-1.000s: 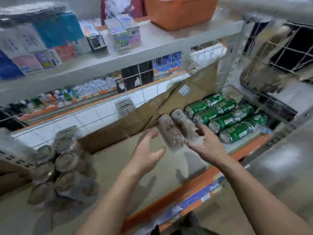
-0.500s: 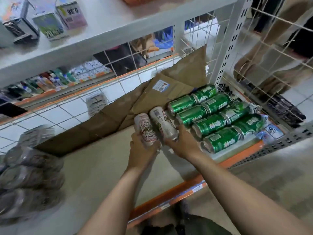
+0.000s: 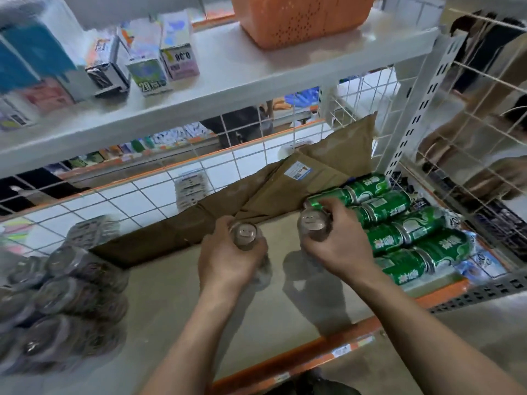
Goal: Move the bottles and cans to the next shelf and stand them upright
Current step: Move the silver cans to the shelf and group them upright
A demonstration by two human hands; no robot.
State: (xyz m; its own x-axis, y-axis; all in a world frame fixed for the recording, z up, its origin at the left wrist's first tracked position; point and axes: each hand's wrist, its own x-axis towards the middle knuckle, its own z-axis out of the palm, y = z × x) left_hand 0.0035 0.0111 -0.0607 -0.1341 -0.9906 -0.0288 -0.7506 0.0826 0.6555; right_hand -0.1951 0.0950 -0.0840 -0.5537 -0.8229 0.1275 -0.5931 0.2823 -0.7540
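My left hand [image 3: 228,260] grips one white-and-red can [image 3: 245,234], held upright so its silver top faces me. Close beside it my right hand [image 3: 339,240] grips a second can [image 3: 313,223] the same way, just left of the green cans. Both cans hover over the beige shelf [image 3: 182,303]. Several green cans [image 3: 399,238] lie on their sides in rows at the right end of that shelf. A blurred cluster of upright cans [image 3: 62,297] stands at the left end.
Brown paper bags [image 3: 322,172] lean against the white wire back grid [image 3: 148,195]. A white upright post [image 3: 410,115] borders the shelf on the right. The shelf above carries small boxes [image 3: 159,58] and an orange basket [image 3: 299,18]. An orange rail [image 3: 308,357] edges the front.
The two cans were held together and tilted near the green cans. Now each hand holds one, they are apart, turned upright, and lower over the shelf.
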